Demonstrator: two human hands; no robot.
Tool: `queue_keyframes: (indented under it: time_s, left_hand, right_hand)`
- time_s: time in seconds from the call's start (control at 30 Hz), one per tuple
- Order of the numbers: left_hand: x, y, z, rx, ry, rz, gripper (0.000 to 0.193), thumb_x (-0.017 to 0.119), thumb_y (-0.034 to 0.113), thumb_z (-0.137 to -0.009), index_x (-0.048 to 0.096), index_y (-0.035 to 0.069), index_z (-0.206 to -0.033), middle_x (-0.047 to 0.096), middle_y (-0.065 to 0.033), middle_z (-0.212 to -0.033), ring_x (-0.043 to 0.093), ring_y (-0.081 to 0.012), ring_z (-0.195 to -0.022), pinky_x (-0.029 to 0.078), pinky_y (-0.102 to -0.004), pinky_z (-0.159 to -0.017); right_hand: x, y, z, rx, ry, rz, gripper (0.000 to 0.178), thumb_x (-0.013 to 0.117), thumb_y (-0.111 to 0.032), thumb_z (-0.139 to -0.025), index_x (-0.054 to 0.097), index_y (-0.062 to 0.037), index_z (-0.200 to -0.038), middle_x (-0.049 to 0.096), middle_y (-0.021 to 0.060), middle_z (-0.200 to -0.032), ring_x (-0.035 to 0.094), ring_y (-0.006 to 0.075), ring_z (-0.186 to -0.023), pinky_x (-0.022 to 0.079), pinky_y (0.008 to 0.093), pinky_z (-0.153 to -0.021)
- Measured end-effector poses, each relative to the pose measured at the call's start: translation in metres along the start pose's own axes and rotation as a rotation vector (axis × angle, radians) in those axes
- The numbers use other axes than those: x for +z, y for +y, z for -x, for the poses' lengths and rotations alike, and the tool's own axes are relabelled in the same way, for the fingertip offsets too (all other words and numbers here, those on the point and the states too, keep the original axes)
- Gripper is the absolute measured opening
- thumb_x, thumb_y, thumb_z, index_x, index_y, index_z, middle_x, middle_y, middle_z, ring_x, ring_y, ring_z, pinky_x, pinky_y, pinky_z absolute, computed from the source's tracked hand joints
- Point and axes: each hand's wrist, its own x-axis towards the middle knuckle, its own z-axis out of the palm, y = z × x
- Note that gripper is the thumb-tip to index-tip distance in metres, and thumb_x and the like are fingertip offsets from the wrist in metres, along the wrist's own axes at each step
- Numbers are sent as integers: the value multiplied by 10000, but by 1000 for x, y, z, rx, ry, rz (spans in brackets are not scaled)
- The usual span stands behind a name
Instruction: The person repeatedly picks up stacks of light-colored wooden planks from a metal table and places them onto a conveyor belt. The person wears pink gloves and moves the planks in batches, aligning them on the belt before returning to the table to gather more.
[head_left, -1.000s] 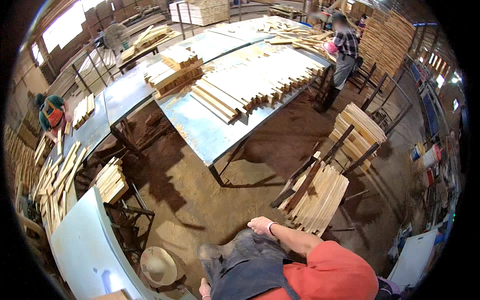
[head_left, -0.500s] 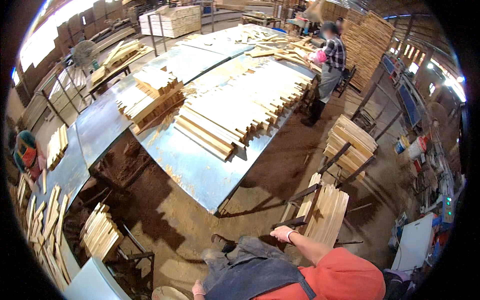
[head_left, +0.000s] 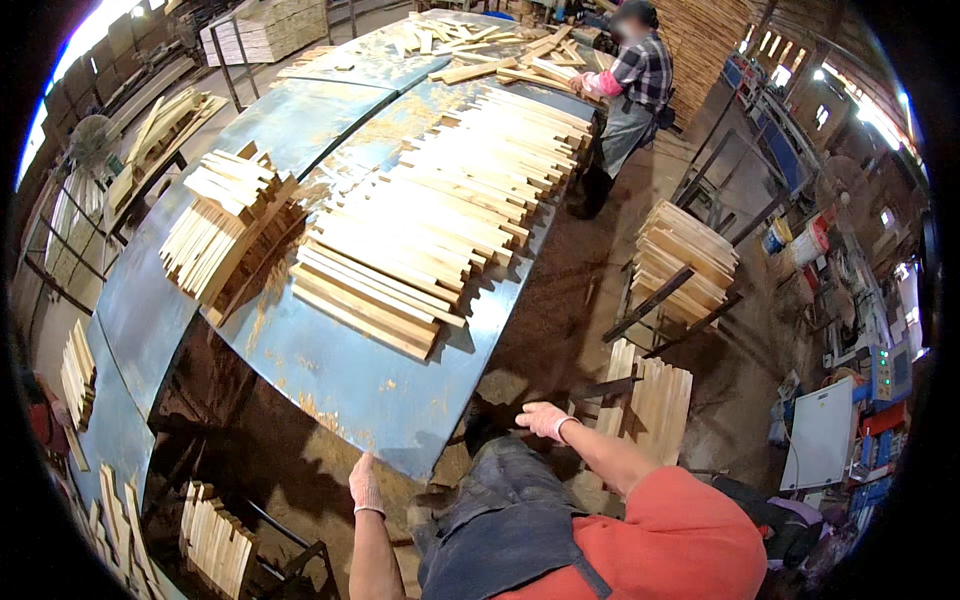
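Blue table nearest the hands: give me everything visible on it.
The blue table is a large sheet-metal top, paint worn and dusted with sawdust, lying flat. Rows of pale wooden slats lie stacked across it, a smaller slat pile to their left. The left hand and right hand hang just off its near edge, empty.

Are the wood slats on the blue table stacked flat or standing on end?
Flat. The wood slats lie lengthwise in overlapping layers on the blue table; none stand upright.
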Motion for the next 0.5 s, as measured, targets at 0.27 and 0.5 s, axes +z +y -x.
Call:
queue_keyframes:
  time_s: [0.27, 0.5]
  left_hand:
    - [155, 124, -96, -112, -34, -339, 758, 667, 539, -978, 636, -97, -1389, 697, -211, -1335, 646, -326, -1209, 509, -421, -1009]
    - [263, 157, -161, -43, 207, -170, 566, 622, 431, -1045, 619, -50, -1342, 684, -216, -1337, 646, -373, -1195, 512, -502, -1022]
  right_hand:
    - [-144, -192, -113, -337, 582, -151, 862, 771, -313, -910, 404, -10, -1629, 623, 271, -1503, 618, 365, -1389, 482, 425, -1149]
    - [-258, -290, -242, -467, 599, -433, 963, 753, -268, -938, 237, -48, -1721, 459, 299, -1657, 475, 368, -1534, 397, 396, -1243]
